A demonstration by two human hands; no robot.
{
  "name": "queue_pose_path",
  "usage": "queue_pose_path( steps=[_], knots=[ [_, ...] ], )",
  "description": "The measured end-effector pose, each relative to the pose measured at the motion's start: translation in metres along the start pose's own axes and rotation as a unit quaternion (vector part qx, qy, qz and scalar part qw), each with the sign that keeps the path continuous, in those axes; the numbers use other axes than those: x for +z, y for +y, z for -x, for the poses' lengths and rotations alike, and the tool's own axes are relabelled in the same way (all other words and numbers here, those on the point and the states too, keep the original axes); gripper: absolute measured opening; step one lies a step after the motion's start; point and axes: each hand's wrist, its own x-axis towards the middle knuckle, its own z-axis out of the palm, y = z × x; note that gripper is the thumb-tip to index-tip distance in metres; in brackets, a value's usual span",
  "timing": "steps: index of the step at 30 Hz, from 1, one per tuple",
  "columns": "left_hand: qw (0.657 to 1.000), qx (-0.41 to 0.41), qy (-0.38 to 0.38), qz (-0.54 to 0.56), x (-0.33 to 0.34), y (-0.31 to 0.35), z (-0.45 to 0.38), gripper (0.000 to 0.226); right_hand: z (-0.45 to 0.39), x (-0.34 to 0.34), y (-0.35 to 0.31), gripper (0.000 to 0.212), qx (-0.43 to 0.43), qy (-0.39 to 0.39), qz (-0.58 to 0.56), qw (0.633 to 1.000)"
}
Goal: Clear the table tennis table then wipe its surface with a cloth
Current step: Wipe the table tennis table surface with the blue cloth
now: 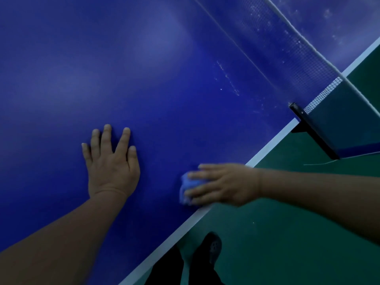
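Note:
The blue table tennis table (144, 75) fills most of the view, with its white edge line running from bottom centre to upper right. My right hand (224, 184) presses a crumpled light blue cloth (186, 187) flat on the surface close to that edge; the hand is motion-blurred. My left hand (112, 163) lies flat on the table, fingers spread, holding nothing, a hand's width left of the cloth.
The net (304, 58) crosses the upper right, held by a black clamp post (312, 128) at the table edge. White dusty smears (228, 79) mark the surface near the net. Green floor (287, 233) lies beyond the edge, with my dark shoe (209, 249) below.

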Motion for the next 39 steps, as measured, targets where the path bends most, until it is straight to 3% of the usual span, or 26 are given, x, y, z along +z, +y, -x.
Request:
queue_pose_path(
  steps=[4,7,9,13,15,17,20,21,22,25,26,28,30,32,36,39],
  knots=[
    [1.0,0.002,0.001,0.003,0.0,-0.001,0.0,0.061,0.026,-0.019,0.056,0.049,0.236,0.055,-0.014,0.97],
    [1.0,0.005,0.004,0.007,0.0,-0.001,0.0,0.056,-0.012,-0.01,0.04,0.044,0.327,0.131,-0.004,0.936],
    [1.0,0.006,0.011,0.01,0.001,-0.002,0.0,0.053,-0.043,0.002,0.007,0.045,0.284,0.154,-0.022,0.946],
    [1.0,0.008,0.015,0.012,0.002,-0.002,-0.001,0.052,-0.041,0.009,-0.039,0.054,0.081,0.061,-0.056,0.993],
    [1.0,0.01,0.016,0.01,0.002,-0.003,-0.001,0.053,-0.022,0.0,-0.019,0.048,0.084,0.046,-0.052,0.994],
    [1.0,0.015,0.014,0.012,0.001,-0.003,-0.001,0.054,-0.01,-0.014,0.012,0.038,0.205,0.065,-0.058,0.975],
    [1.0,0.02,0.009,0.014,0.001,-0.004,-0.001,0.055,-0.029,-0.029,0.033,0.029,0.435,0.152,-0.079,0.884],
    [1.0,0.02,0.009,0.016,0.001,-0.004,-0.001,0.055,-0.044,-0.026,0.024,0.029,0.476,0.172,-0.077,0.859],
    [1.0,0.018,0.009,0.016,0.001,-0.004,-0.001,0.055,-0.058,-0.018,0.011,0.03,0.473,0.182,-0.073,0.859],
    [1.0,0.017,0.007,0.012,0.002,-0.004,-0.002,0.056,-0.061,-0.001,-0.03,0.034,0.296,0.135,-0.072,0.943],
    [1.0,0.018,0.007,0.012,0.003,-0.005,-0.002,0.056,-0.049,-0.001,-0.027,0.035,0.271,0.127,-0.072,0.951],
    [1.0,0.02,0.008,0.015,0.002,-0.005,-0.002,0.057,-0.022,-0.007,-0.003,0.04,0.348,0.145,-0.075,0.923],
    [1.0,0.018,0.002,0.009,-0.001,-0.004,-0.002,0.061,-0.003,-0.018,0.026,0.046,0.487,0.168,-0.092,0.852],
    [1.0,0.016,-0.009,0.002,-0.003,-0.003,-0.003,0.066,-0.008,-0.021,0.04,0.044,0.531,0.169,-0.086,0.826],
    [1.0,0.015,-0.018,-0.003,-0.005,-0.002,-0.001,0.069,-0.026,-0.007,0.051,0.041,0.374,0.133,-0.03,0.917],
    [1.0,0.015,-0.024,-0.004,-0.005,-0.004,-0.003,0.07,-0.022,-0.015,0.099,0.044,0.332,0.104,-0.031,0.937]
  ],
)
